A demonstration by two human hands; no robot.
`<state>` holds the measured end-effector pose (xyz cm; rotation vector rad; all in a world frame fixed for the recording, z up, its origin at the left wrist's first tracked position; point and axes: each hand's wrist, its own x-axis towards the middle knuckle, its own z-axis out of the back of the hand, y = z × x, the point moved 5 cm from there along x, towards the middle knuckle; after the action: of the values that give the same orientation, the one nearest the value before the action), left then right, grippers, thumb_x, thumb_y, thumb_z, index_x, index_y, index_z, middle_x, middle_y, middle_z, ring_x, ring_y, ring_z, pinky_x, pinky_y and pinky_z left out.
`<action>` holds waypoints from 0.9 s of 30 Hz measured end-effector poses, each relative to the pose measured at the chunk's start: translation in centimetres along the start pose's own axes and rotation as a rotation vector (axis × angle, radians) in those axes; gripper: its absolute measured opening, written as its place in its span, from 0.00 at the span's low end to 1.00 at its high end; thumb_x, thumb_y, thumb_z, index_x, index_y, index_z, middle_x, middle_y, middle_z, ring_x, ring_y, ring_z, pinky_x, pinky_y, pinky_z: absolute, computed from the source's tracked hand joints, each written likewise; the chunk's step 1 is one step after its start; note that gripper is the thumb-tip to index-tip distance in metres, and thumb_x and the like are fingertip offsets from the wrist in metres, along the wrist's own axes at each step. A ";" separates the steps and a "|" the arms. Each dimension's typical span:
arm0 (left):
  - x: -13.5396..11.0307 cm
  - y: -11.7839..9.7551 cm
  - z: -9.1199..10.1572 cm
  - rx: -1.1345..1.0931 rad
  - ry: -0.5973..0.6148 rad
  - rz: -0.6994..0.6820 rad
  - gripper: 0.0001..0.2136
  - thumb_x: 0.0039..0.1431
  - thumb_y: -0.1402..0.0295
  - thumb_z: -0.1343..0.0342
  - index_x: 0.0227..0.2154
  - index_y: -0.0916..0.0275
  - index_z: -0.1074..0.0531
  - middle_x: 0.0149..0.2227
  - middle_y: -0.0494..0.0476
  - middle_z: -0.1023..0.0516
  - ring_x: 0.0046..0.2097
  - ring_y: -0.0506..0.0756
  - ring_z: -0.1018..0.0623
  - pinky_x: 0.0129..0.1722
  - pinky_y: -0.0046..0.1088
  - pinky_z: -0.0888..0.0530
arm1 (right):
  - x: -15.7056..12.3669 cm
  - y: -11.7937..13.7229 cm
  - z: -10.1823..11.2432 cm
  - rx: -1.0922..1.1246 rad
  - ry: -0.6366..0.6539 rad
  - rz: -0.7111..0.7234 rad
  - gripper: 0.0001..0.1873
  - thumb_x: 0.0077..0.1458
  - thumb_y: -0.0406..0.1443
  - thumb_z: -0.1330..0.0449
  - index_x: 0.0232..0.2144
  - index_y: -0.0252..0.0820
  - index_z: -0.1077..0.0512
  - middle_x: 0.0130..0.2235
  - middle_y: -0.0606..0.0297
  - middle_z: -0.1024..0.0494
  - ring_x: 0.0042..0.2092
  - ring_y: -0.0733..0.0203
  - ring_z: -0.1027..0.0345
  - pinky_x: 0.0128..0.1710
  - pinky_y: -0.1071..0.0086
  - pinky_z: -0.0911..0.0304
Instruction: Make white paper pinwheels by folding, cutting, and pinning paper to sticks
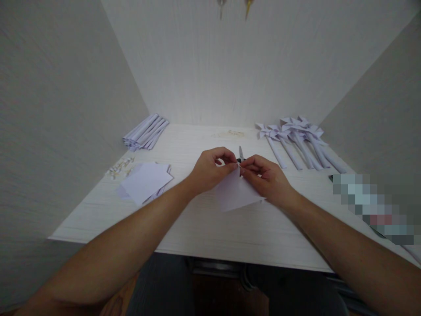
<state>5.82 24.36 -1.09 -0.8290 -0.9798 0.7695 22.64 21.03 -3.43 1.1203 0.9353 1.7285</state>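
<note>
My left hand [210,169] and my right hand [263,175] meet over the middle of the white table [204,232]. Both pinch the top corner of a folded white paper sheet [235,193], whose lower part rests on the table. Fingers of both hands are curled closed on the paper. Just behind the hands lie scissors [241,154], partly hidden by my fingers.
A stack of white paper squares [144,181] lies at the left, with small pins [121,167] beside it. Rolled paper sticks [146,131] sit at the back left. Several finished paper pinwheels [296,138] lie at the back right. A blurred patch [371,206] covers the right edge.
</note>
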 end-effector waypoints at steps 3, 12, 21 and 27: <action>-0.1 -0.2 0.1 0.085 0.004 -0.033 0.02 0.53 0.72 0.37 0.31 0.62 0.21 0.33 0.53 0.17 0.36 0.52 0.22 0.40 0.32 0.29 | 0.0 0.3 0.2 -0.037 -0.035 0.047 0.05 0.61 0.39 0.37 0.38 0.44 0.26 0.34 0.63 0.16 0.35 0.60 0.22 0.33 0.69 0.31; -0.4 -0.5 0.0 0.261 0.001 -0.163 0.05 0.55 0.74 0.39 0.33 0.61 0.20 0.33 0.54 0.17 0.37 0.53 0.21 0.41 0.32 0.28 | 0.0 0.4 0.3 -0.183 -0.051 0.065 0.08 0.62 0.40 0.38 0.39 0.42 0.24 0.34 0.61 0.17 0.30 0.62 0.26 0.29 0.68 0.31; -0.3 -0.1 -0.3 0.263 0.035 -0.066 0.07 0.56 0.72 0.41 0.35 0.61 0.18 0.35 0.55 0.14 0.37 0.53 0.19 0.40 0.33 0.26 | -0.1 0.6 0.5 -0.300 -0.077 0.024 0.07 0.60 0.39 0.38 0.38 0.42 0.22 0.32 0.61 0.17 0.27 0.61 0.27 0.27 0.68 0.34; -0.4 -0.2 -0.4 0.336 0.048 -0.089 0.08 0.58 0.71 0.42 0.36 0.60 0.17 0.37 0.57 0.14 0.39 0.55 0.19 0.41 0.33 0.24 | 0.0 0.6 0.6 -0.327 -0.089 0.026 0.08 0.59 0.38 0.38 0.38 0.41 0.22 0.31 0.61 0.17 0.27 0.61 0.27 0.28 0.67 0.34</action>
<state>6.04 23.87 -1.18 -0.5073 -0.8101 0.8066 23.04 20.90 -2.65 0.9858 0.5597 1.7608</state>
